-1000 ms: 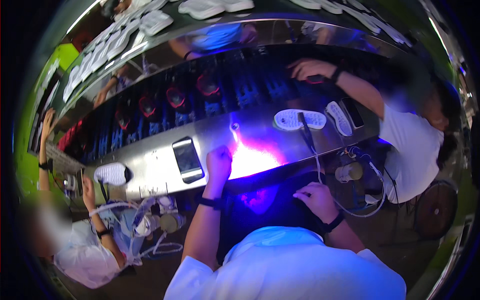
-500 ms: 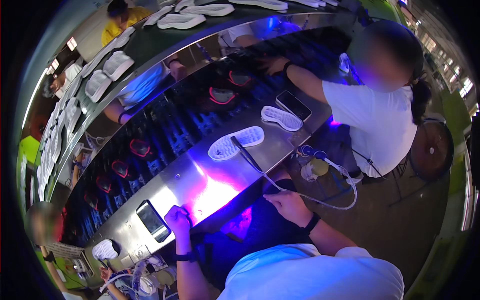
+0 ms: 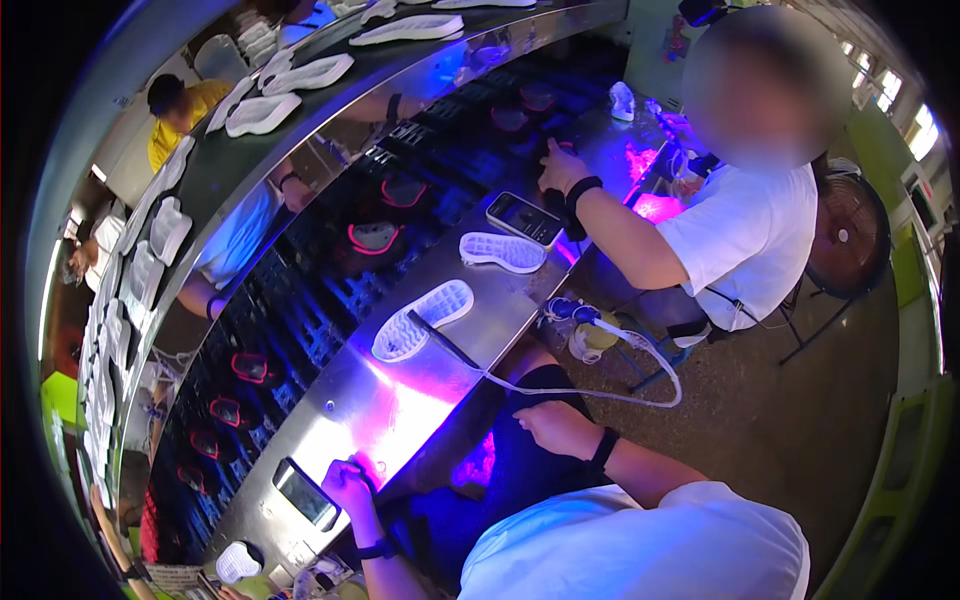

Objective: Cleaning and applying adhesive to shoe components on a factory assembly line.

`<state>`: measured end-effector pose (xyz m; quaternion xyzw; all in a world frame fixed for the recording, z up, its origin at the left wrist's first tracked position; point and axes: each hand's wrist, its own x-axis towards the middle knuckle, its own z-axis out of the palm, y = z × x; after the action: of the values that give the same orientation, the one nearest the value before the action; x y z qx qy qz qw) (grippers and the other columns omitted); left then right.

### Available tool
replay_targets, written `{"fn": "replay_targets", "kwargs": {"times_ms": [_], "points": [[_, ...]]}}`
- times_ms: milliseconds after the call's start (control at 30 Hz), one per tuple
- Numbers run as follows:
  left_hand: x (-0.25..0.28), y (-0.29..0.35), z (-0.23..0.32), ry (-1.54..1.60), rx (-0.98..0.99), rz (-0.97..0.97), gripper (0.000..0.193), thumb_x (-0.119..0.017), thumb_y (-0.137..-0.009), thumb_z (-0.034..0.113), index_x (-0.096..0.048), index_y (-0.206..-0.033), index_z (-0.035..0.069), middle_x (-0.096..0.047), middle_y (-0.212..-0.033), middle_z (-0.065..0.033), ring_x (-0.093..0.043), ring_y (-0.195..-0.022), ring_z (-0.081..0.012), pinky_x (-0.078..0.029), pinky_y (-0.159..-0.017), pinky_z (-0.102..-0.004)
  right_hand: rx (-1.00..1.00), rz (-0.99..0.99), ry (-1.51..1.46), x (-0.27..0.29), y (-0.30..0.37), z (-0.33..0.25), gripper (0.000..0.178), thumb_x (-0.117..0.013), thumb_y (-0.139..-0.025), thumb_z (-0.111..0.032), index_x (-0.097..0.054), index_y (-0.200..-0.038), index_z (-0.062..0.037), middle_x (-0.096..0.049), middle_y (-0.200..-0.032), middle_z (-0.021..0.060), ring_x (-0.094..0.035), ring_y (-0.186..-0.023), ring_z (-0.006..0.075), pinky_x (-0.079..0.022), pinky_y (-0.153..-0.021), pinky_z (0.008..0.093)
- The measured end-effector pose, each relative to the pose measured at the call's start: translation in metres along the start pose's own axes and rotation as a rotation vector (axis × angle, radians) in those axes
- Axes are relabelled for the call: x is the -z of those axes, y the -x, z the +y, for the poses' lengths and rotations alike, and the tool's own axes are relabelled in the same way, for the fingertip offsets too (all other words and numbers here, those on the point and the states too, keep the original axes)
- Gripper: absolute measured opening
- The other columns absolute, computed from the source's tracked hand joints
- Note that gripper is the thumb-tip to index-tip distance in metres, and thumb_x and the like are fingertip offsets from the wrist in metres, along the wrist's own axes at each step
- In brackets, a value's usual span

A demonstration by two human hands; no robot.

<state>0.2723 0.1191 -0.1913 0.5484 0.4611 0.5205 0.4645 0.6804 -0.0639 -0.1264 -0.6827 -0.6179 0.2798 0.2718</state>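
Note:
My left hand point(image 3: 347, 484) rests at the metal table's edge, its fingers curled into a fist. A small dark shape with a reddish glow shows by its fingers, too blurred to name. Next to it lies a dark phone point(image 3: 305, 494). My right hand point(image 3: 562, 430) lies over my dark-clothed thigh, its fingers folded together and partly hidden, with nothing visible in them. Beyond my hands, on the table point(image 3: 500, 327), is a white shoe sole point(image 3: 440, 301). A dark-handled tool point(image 3: 446, 344) leans across it, trailing a pale tube point(image 3: 600, 399). Bright white-pink light falls between sole and left hand.
A second white sole point(image 3: 503, 252) and another phone point(image 3: 524, 218) lie farther along. Red-edged dark pieces point(image 3: 373, 238) sit on the dark roller conveyor point(image 3: 320, 295). More soles point(image 3: 262, 115) line an upper belt. At right sits a co-worker point(image 3: 745, 235), near a floor fan point(image 3: 845, 237).
The whole view has shifted, moving the table things leftward in the picture. The co-worker's outstretched hand has drawn back from the conveyor with a small dark piece. My hands keep their poses.

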Motion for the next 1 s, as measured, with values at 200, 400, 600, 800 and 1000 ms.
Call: {"fn": "replay_targets", "kwargs": {"times_ms": [200,400,600,800,1000], "points": [[-0.039,0.001,0.054,0.2,0.108,-0.059,0.021,-0.043,-0.085,-0.009,-0.044,-0.071,0.005,-0.045,-0.052,-0.0121,-0.042,-0.039,-0.019,-0.037,-0.039,-0.0372,-0.011,-0.158,0.032,-0.006,0.01,0.017,0.031,-0.06,-0.09,-0.013,-0.071,-0.119,-0.0053,-0.071,-0.111,0.0183,-0.065,-0.109,0.0358,-0.051,-0.093,0.0503],[-0.043,-0.002,0.056,0.252,0.143,-0.072,0.026,-0.042,-0.086,-0.012,-0.044,-0.068,0.006,-0.047,-0.051,-0.0126,-0.042,-0.039,-0.0179,-0.033,-0.038,-0.0347,0.153,-0.155,0.415,-0.01,0.078,0.041,0.059,-0.061,-0.097,-0.038,-0.05,-0.148,-0.0107,-0.037,-0.16,0.022,-0.038,-0.144,0.045,-0.042,-0.108,0.0595],[-0.049,-0.001,0.057,0.247,0.147,-0.068,0.026,-0.041,-0.086,-0.014,-0.045,-0.069,0.005,-0.047,-0.051,-0.0127,-0.042,-0.038,-0.018,-0.033,-0.037,-0.0353,-0.598,-0.464,0.089,0.018,0.102,0.026,0.113,-0.054,-0.094,-0.07,0.005,-0.162,-0.0024,-0.007,-0.159,0.0455,-0.036,-0.14,0.0589,-0.037,-0.117,0.0525],[-0.042,-0.001,0.034,0.235,0.136,0.002,0.024,-0.04,-0.084,-0.015,-0.047,-0.07,0.004,-0.047,-0.051,-0.013,-0.045,-0.038,-0.02,-0.038,-0.037,-0.0372,-0.76,-0.522,-0.034,-0.005,0.078,0.056,0.14,-0.06,-0.081,-0.082,0.016,-0.156,0.009,-0.005,-0.16,0.044,-0.028,-0.147,0.0545,-0.034,-0.121,0.0489],[-0.033,-0.001,0.032,0.068,0.044,0.035,0.022,-0.044,-0.083,-0.014,-0.053,-0.069,0.001,-0.058,-0.059,-0.014,-0.051,-0.039,-0.0187,-0.039,-0.037,-0.0316,-0.443,-0.38,-0.154,-0.021,0.063,0.105,0.124,-0.079,-0.079,-0.064,-0.013,-0.161,0.0024,-0.026,-0.162,0.0297,-0.04,-0.144,0.0414,-0.031,-0.122,0.0435]]}}
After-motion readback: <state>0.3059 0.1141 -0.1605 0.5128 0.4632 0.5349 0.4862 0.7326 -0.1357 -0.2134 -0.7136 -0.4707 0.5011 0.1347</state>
